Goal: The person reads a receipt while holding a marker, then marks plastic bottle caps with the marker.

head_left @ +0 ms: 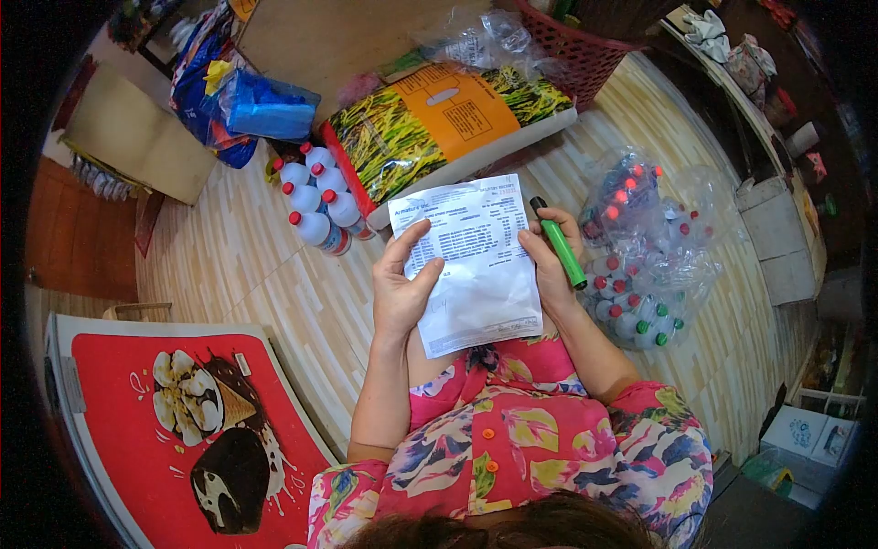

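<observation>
A printed paper receipt [485, 274] is held up in front of my lap, with lines of text and some faint handwriting low on it. My left hand [402, 284] grips its left edge, thumb and a finger on the printed side. On the right edge, my right hand [551, 261] pinches the sheet with its thumb. That same hand also holds a green marker [562, 247] with a black cap, slanting along the outer side of the fingers. The fingers behind the paper are hidden.
White bottles with red caps [315, 197] stand on the wood-patterned floor [265, 293], beside a large printed sack [448, 128]. Clear plastic bags of capped bottles [640, 293] lie at right. A red ice-cream freezer [119, 412] is at lower left, a maroon basket [585, 64] at top.
</observation>
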Motion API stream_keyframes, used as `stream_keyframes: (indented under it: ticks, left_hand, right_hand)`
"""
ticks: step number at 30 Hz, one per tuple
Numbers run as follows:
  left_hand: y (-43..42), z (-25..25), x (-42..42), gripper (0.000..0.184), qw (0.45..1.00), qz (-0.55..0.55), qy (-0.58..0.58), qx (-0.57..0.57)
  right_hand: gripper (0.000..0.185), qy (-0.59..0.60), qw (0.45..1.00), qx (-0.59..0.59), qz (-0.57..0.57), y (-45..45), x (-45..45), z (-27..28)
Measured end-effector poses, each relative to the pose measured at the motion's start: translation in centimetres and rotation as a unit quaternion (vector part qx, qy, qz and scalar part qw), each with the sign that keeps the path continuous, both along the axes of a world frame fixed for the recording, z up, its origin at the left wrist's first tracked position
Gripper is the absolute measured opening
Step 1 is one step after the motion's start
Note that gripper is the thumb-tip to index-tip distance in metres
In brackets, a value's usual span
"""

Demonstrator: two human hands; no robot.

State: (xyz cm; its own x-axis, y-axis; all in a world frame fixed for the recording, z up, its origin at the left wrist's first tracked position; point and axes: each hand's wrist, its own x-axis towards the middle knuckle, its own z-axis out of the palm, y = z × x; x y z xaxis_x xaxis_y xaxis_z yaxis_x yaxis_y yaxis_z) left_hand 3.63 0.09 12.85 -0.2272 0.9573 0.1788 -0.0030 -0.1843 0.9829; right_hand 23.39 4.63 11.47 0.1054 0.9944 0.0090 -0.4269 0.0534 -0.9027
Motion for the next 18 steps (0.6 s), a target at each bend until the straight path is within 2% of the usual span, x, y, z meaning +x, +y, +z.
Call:
stream_keyframes:
  ticks: [18]
  left_hand:
    - [-0.13,0.48,0.21,0.046,1.0,0.001,-0.013,-0.012]
  right_hand:
    - [0.035,0.029,1.0,-0.005,0.003,0.01,0.1,-0.17]
